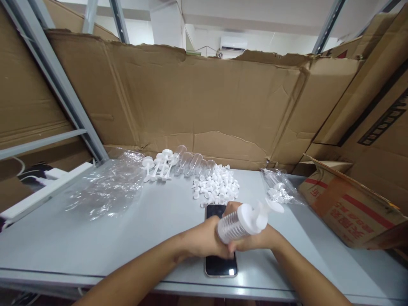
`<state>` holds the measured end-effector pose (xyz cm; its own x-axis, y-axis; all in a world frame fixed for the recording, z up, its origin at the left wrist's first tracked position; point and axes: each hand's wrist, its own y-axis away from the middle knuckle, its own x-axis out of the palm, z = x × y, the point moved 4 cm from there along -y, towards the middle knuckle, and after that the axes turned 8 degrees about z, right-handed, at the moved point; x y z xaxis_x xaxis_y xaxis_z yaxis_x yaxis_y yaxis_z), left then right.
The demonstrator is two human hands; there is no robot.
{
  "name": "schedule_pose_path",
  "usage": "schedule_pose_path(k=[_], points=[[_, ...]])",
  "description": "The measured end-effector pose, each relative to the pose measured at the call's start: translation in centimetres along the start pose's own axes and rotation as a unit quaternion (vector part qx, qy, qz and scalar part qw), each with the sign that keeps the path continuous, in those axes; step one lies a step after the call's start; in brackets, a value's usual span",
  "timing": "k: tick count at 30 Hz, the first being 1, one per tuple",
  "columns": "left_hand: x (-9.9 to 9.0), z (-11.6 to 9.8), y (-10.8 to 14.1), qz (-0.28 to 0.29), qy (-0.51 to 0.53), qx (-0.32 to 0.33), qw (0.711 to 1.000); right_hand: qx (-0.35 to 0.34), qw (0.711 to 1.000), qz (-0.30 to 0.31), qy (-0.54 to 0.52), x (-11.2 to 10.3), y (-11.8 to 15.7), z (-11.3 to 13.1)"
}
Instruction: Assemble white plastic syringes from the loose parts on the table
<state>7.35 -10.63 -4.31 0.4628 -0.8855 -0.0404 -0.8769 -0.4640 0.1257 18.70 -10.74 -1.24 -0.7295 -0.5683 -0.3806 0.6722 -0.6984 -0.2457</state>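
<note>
Both hands grip a large plastic syringe (232, 227) above a phone. Its clear barrel has dark ring lines, and a white collar and white plunger end point up and right. My left hand (205, 237) is closed around the barrel from the left. My right hand (253, 241) closes on it from the right, with some fingers hidden behind the barrel. Under the hands, a black-screened phone (219, 267) lies flat on the table. Just beyond is a heap of small white caps (218, 185).
White plungers (162, 163) and clear barrels (193, 163) lie at the back of the grey table (127, 248). Clear plastic film (110, 187) spreads at left; a bag of white parts (280, 189) sits at right, by a cardboard box (350, 208). A cardboard wall (204, 102) closes the back.
</note>
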Motion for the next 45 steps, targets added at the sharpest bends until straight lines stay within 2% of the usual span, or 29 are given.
schedule_pose_path(k=[2, 3, 4, 5, 6, 9, 11, 13, 16, 18, 20, 23, 26, 27, 28, 30, 31, 32, 33, 34, 36, 37, 38, 40, 41, 42, 43, 45], points=[[1.7, 0.6, 0.0, 0.145, 0.054, -0.046, 0.987, -0.016, 0.997, 0.068, -0.040, 0.5, 0.1, 0.3], [2.3, 0.7, 0.1, 0.197, 0.071, -0.057, 0.976, -0.019, 0.994, 0.092, -0.055, 0.7, 0.2, 0.5], [2.5, 0.6, 0.1, 0.215, 0.083, -0.059, 0.971, -0.016, 0.993, 0.101, -0.063, 0.7, 0.2, 0.6], [2.4, 0.4, -0.1, 0.197, 0.090, -0.046, 0.975, -0.008, 0.994, 0.093, -0.063, 0.5, 0.1, 0.7], [1.8, 0.1, -0.3, 0.149, 0.094, -0.022, 0.984, 0.005, 0.996, 0.067, -0.056, 0.2, 0.0, 0.7], [-0.6, -0.9, -0.6, -0.048, 0.042, 0.066, 0.996, 0.053, 0.996, -0.075, -0.004, -1.0, -0.3, 0.4], [-2.0, -1.1, -0.5, -0.159, -0.055, 0.084, 0.982, 0.078, 0.983, -0.159, 0.038, -1.3, -0.4, 0.1], [-2.9, -1.0, -0.1, -0.244, -0.172, 0.064, 0.952, 0.096, 0.971, -0.208, 0.070, -0.9, -0.6, -0.2], [-3.0, -1.1, 0.4, -0.312, -0.297, 0.030, 0.902, 0.106, 0.954, -0.266, 0.091, -0.1, -0.6, -0.3], [-2.8, -1.2, 0.6, -0.317, -0.308, 0.024, 0.897, 0.096, 0.951, -0.277, 0.094, 0.3, -0.6, 0.0], [-2.6, -1.3, 0.5, -0.279, -0.261, 0.029, 0.924, 0.077, 0.960, -0.254, 0.092, 0.6, -0.7, 0.2], [-2.1, -1.1, 0.0, -0.167, -0.143, 0.039, 0.975, 0.059, 0.974, -0.209, 0.071, 0.5, -0.7, 0.2], [-1.2, 0.0, -0.4, -0.053, -0.018, -0.004, 0.998, 0.048, 0.988, -0.141, 0.037, 0.6, -0.5, 0.2], [-0.5, 0.6, -0.4, 0.008, 0.029, -0.034, 0.999, 0.042, 0.994, -0.101, 0.024, 0.8, -0.4, 0.3], [0.4, 1.2, -0.3, 0.094, 0.069, -0.066, 0.991, 0.035, 0.998, -0.053, 0.010, 1.1, -0.2, 0.5], [2.3, 1.7, 0.1, 0.273, 0.117, -0.107, 0.949, 0.023, 0.999, 0.038, -0.017, 1.6, 0.0, 0.8], [2.8, 1.8, 0.3, 0.328, 0.126, -0.109, 0.930, 0.018, 0.998, 0.059, -0.026, 1.7, 0.1, 0.9], [2.9, 1.7, 0.3, 0.343, 0.131, -0.101, 0.924, 0.017, 0.998, 0.059, -0.029, 1.6, 0.1, 0.9], [2.5, 1.5, 0.1, 0.316, 0.138, -0.088, 0.935, 0.020, 0.999, 0.036, -0.026, 1.3, 0.1, 0.8], [1.8, 1.2, -0.2, 0.253, 0.141, -0.070, 0.954, 0.027, 0.999, -0.004, -0.017, 0.8, 0.0, 0.6], [-0.4, 0.6, -0.8, 0.076, 0.099, -0.018, 0.992, 0.049, 0.994, -0.100, 0.016, -0.1, -0.4, 0.0], [-1.6, 0.3, -0.9, -0.020, 0.039, 0.010, 0.999, 0.060, 0.987, -0.145, 0.037, -0.5, -0.5, -0.3], [-2.7, -0.1, -0.8, -0.113, -0.042, 0.033, 0.992, 0.071, 0.979, -0.181, 0.058, -0.7, -0.7, -0.6], [-4.0, -0.8, -0.4, -0.250, -0.220, 0.048, 0.942, 0.083, 0.967, -0.222, 0.090, -0.6, -1.0, -1.0], [-4.3, -0.9, -0.2, -0.284, -0.286, 0.040, 0.914, 0.085, 0.965, -0.230, 0.095, -0.4, -1.1, -1.1], [-4.3, -1.0, -0.1, -0.294, -0.323, 0.027, 0.899, 0.086, 0.964, -0.234, 0.097, -0.3, -1.1, -1.1], [-4.1, -1.0, -0.1, -0.282, -0.330, 0.020, 0.901, 0.084, 0.964, -0.232, 0.095, -0.1, -1.1, -1.0], [-3.3, -1.0, -0.1, -0.223, -0.266, 0.035, 0.937, 0.066, 0.971, -0.216, 0.083, -0.1, -0.8, -0.6]])
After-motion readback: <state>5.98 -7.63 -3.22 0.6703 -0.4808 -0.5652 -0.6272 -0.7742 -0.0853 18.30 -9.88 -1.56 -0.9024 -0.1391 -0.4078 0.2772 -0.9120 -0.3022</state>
